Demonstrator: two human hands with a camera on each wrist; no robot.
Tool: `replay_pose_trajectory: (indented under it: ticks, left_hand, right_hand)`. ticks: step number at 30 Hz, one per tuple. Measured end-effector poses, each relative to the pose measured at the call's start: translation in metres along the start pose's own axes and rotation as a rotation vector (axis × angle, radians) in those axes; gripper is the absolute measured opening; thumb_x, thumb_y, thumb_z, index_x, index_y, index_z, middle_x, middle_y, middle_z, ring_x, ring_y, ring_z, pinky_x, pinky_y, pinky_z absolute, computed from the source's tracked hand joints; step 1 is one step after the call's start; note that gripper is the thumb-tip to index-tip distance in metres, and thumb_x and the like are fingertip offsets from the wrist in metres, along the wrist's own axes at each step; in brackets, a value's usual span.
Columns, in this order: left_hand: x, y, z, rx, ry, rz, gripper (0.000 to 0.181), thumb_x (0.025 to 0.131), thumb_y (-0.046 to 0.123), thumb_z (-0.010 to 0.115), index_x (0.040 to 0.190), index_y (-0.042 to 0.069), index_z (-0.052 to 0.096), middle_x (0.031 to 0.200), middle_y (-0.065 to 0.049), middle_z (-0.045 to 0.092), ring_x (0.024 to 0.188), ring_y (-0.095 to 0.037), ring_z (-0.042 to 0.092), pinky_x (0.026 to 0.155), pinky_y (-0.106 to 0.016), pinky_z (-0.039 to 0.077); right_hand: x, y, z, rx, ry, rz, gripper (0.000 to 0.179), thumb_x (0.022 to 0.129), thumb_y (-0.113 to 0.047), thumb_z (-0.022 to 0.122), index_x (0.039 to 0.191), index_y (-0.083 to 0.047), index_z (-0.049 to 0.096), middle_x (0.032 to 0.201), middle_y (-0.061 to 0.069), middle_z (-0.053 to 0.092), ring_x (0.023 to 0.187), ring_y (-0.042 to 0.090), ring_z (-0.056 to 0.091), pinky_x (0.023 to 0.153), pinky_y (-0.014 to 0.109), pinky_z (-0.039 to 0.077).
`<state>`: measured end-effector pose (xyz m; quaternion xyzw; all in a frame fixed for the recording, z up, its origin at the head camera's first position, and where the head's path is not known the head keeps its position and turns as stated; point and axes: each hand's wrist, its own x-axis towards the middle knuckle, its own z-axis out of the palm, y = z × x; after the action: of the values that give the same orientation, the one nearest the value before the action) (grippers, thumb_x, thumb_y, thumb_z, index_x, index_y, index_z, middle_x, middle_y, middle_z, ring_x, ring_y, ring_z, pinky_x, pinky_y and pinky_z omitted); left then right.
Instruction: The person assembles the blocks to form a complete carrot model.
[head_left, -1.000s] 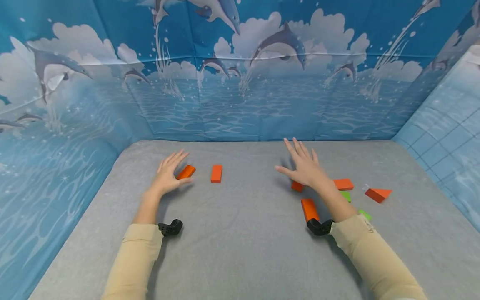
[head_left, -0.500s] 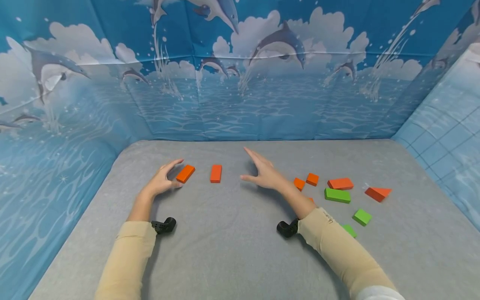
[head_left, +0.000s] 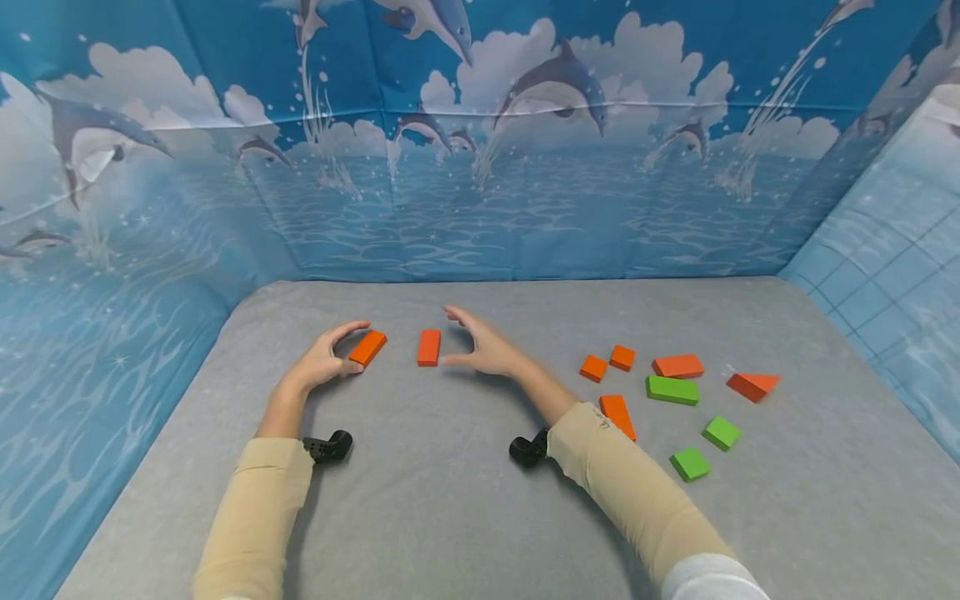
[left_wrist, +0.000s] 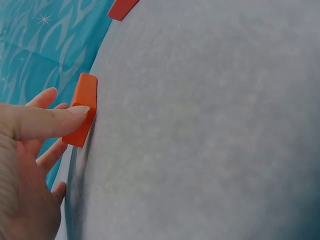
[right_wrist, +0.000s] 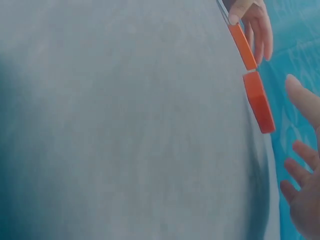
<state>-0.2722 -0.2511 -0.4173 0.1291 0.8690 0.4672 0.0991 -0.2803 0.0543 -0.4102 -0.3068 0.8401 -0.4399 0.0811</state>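
In the head view, my left hand (head_left: 322, 360) is around the near left end of an orange block (head_left: 367, 347) lying on the grey cloth. Its thumb (left_wrist: 55, 122) overlaps the block in the left wrist view, while the fingers stay apart from it on the far side. A second orange block (head_left: 429, 347) lies just to the right. My right hand (head_left: 486, 346) is beside that block, thumb and fingers spread, with the thumb tip close to its right edge. Nothing is held in the right hand.
On the right lie two small orange blocks (head_left: 593, 368), longer orange blocks (head_left: 678, 366), a long green block (head_left: 672, 390), small green blocks (head_left: 722, 433) and an orange triangular block (head_left: 753, 386). A dolphin-print curtain (head_left: 450, 208) rises behind the grey cloth (head_left: 450, 500).
My right hand has swept left from above the right-hand blocks to the second orange block, uncovering them. My left hand has lowered slightly and come around the left block.
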Motion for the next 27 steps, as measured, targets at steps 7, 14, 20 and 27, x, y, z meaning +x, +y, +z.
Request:
replay_pose_trajectory:
  ticks: [7, 14, 20, 27]
  left_hand:
    - [0.003, -0.003, -0.001, -0.036, -0.020, -0.004, 0.075, 0.072, -0.003, 0.071, 0.139, 0.006, 0.039, 0.145, -0.017, 0.030, 0.134, -0.035, 0.021, 0.103, -0.056, 0.018]
    - [0.004, -0.005, 0.000, -0.060, -0.047, -0.037, 0.073, 0.072, -0.003, 0.071, 0.138, 0.007, 0.041, 0.145, -0.017, 0.030, 0.133, -0.035, 0.020, 0.104, -0.056, 0.016]
    - [0.006, -0.006, -0.001, -0.056, -0.068, -0.043, 0.069, 0.073, -0.002, 0.071, 0.136, 0.006, 0.043, 0.145, -0.017, 0.031, 0.134, -0.035, 0.020, 0.104, -0.056, 0.014]
    - [0.007, -0.007, -0.001, -0.073, -0.052, -0.065, 0.069, 0.072, 0.001, 0.074, 0.135, 0.006, 0.045, 0.145, -0.017, 0.030, 0.135, -0.034, 0.016, 0.106, -0.055, 0.009]
  right_hand:
    - [0.012, 0.001, 0.016, 0.036, 0.005, 0.062, 0.082, 0.077, -0.025, 0.074, 0.143, -0.009, 0.029, 0.143, 0.008, 0.036, 0.129, 0.021, 0.034, 0.105, 0.039, 0.026]
    - [0.016, 0.005, 0.025, 0.040, 0.011, 0.084, 0.079, 0.076, -0.020, 0.075, 0.141, -0.006, 0.033, 0.142, 0.007, 0.038, 0.129, 0.020, 0.035, 0.105, 0.035, 0.027]
    - [0.017, 0.006, 0.028, -0.002, 0.012, 0.100, 0.072, 0.078, -0.020, 0.074, 0.138, -0.005, 0.038, 0.140, 0.009, 0.040, 0.129, 0.021, 0.036, 0.105, 0.036, 0.029]
    - [0.018, 0.006, 0.030, -0.054, 0.022, 0.127, 0.067, 0.079, -0.021, 0.072, 0.136, -0.005, 0.041, 0.139, 0.011, 0.040, 0.129, 0.023, 0.036, 0.105, 0.037, 0.028]
